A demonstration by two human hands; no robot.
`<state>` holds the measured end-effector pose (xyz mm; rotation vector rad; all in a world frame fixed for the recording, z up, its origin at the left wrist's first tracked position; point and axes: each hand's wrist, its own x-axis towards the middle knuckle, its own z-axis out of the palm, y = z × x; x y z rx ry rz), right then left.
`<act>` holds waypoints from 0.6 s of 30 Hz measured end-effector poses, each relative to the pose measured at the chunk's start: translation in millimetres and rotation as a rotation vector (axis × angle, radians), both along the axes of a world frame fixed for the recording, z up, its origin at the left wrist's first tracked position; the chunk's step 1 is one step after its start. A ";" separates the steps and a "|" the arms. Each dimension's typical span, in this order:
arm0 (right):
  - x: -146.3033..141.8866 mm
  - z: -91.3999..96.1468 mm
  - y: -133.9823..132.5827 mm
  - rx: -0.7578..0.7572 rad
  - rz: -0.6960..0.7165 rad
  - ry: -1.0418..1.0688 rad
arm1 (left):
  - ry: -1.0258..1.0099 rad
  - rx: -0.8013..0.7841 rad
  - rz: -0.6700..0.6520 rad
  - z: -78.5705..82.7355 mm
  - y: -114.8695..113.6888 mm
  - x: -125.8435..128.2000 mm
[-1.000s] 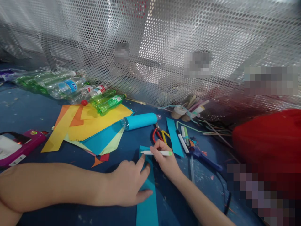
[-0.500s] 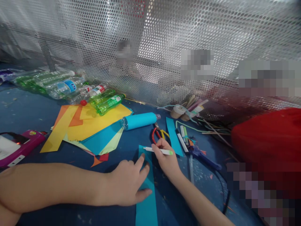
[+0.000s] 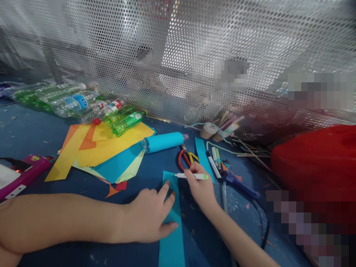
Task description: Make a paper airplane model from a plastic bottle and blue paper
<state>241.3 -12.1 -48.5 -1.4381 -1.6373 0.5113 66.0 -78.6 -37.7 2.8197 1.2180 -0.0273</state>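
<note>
A long blue paper strip lies on the dark blue surface in front of me. My left hand rests flat across it with fingers spread, fingertips touching the paper. In my right hand is a white marker with a light green end, pinched between thumb and fingers. Its tip points left, at the strip's top right edge; whether it touches the paper I cannot tell. Just behind the right hand lie scissors with red and yellow handles. A plastic bottle wrapped in blue paper lies beyond the strip.
Coloured paper sheets are piled left of centre, with several plastic bottles behind. A purple power strip sits at far left. On the right are another blue strip, markers, a blue glue gun and a red object.
My right hand has moved slightly right with the marker, whose tip has shifted from near the strip's top left to its right edge. My left hand stays spread on the paper.
</note>
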 end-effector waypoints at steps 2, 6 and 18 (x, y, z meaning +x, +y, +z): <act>0.7 1.0 0.2 0.006 0.003 -0.008 | 0.006 -0.007 0.000 0.1 -0.2 -0.1; 1.7 3.0 0.4 0.012 -0.004 -0.014 | 0.007 -0.015 0.002 -0.9 0.1 0.3; 2.9 5.0 0.3 -0.003 0.012 0.003 | 0.023 -0.039 -0.002 -0.8 -0.4 0.9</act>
